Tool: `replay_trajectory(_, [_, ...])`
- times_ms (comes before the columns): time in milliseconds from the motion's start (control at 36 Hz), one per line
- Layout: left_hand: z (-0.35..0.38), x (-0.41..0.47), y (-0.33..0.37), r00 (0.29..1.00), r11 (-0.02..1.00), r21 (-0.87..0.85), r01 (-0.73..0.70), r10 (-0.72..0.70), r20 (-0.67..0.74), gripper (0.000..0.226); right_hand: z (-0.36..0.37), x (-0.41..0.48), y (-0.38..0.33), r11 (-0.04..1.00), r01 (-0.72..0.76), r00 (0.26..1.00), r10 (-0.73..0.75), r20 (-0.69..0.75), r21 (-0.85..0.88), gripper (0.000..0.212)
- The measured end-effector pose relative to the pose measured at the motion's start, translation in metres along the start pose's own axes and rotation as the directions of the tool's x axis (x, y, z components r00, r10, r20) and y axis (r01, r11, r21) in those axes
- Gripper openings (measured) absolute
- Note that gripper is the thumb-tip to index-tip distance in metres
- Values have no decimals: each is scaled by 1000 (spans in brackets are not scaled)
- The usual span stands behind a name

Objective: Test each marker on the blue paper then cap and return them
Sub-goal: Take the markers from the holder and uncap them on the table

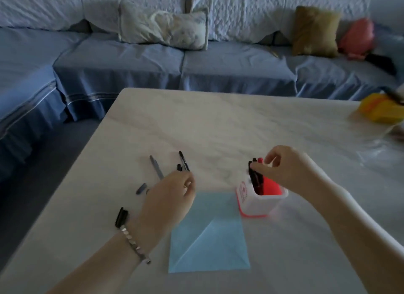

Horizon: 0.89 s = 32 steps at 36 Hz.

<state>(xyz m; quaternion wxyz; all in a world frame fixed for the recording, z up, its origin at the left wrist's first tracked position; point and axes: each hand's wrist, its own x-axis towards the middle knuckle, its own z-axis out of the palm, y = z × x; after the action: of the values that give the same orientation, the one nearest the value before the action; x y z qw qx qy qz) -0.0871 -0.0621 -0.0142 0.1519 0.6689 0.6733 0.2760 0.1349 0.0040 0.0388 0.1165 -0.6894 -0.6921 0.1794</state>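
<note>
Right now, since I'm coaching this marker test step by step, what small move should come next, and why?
Probably lift the black marker out of the holder and carry it to the blue paper. The right hand pinches its top while it stands in the holder, and the paper lies just beside the holder.

A square blue paper (209,239) with diagonal fold creases lies flat. Touching its far right corner stands a white holder (260,200) with a red base, holding upright black markers (254,177) and a red marker (270,186). The right hand (284,169) pinches a black one's top. Left of the paper lie a grey pen (156,166), a grey cap (141,188) near it, a black cap (121,217), and a thin black marker (183,161) whose near end meets the left hand (168,197); whether that hand grips it is unclear
</note>
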Motion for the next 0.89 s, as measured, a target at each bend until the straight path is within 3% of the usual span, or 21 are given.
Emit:
replay_trajectory(83, [8, 4, 13, 999, 999, -32, -1, 2, 44, 13, 25, -5, 9, 1000, 15, 998, -14, 61, -18, 31])
replay_trajectory(194, [12, 3, 20, 998, 1000, 8, -7, 7, 66, 16, 46, -10, 16, 997, 63, 997, -65, -52, -38, 22])
replay_trajectory(306, [12, 1, 20, 996, 1000, -1, 5, -5, 88, 15, 38, -16, 19, 991, 110, 971, -90, -223, 78, 14])
replay_trajectory(389, [12, 1, 20, 988, 996, -81, 30, -18, 154, 11, 15, -25, 10, 955, 240, 910, -159, -384, 173, 11])
replay_trajectory(444, [11, 3, 25, 977, 962, -249, 108, -55, 208, 13, -1, -36, -4, 898, 392, 826, -246, -508, 202, 13])
replay_trajectory(472, [9, 6, 30, 963, 899, -391, 196, -101, 251, 18, -5, -42, -11, 852, 477, 775, -291, -561, 217, 14])
replay_trajectory(528, [1, 12, 42, 885, 639, -630, 442, -195, 423, 33, -4, -52, -24, 755, 614, 689, -370, -623, 230, 16])
replay_trajectory(583, [-10, 17, 49, 806, 394, -712, 582, -161, 570, 47, 10, -54, -33, 683, 698, 637, -455, -622, 215, 13])
replay_trajectory(694, [-27, 17, 48, 812, 213, -784, 583, -148, 564, 29, 55, -49, -41, 564, 799, 585, -644, -493, 209, 12])
replay_trajectory(778, [-28, 14, 36, 821, 182, -810, 557, -268, 504, 25, 74, -47, -39, 545, 784, 619, -723, -308, 296, 27])
replay_trajectory(833, [-28, 12, 24, 844, 288, -806, 517, -333, 422, 25, 76, -48, -45, 584, 698, 701, -674, -231, 415, 31])
replay_trajectory(889, [-29, 8, 14, 880, 446, -765, 465, -326, 345, 20, 75, -48, -55, 630, 524, 843, -481, -242, 573, 21])
